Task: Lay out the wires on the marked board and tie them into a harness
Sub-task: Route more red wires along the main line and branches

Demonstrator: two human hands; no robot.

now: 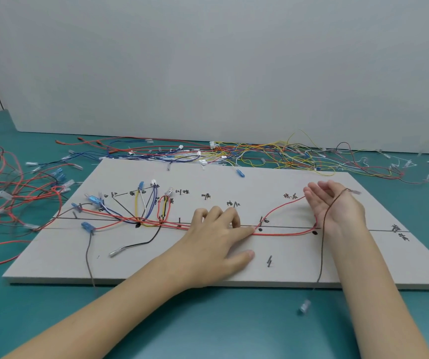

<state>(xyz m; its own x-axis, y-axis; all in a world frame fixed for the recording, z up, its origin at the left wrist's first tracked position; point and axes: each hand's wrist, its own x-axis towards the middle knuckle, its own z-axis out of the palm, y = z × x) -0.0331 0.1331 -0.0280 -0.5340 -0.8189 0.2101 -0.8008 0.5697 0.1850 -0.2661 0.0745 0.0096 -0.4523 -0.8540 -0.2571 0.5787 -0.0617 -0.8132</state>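
Hands routing wires along the marked line

Left hand (217,234) lies flat, fingers straight, pressing the thin red wire (283,233) onto the flat grey marked board (234,177). Right hand (334,206) is open, palm up, a thin brown wire (322,252) draped across it and trailing off the board's near edge over the teal bench (208,320). Best to keep the red wire pinned while laying the brown one along the black line.

Coloured wires (141,221) on flat grey marked board (208,270)
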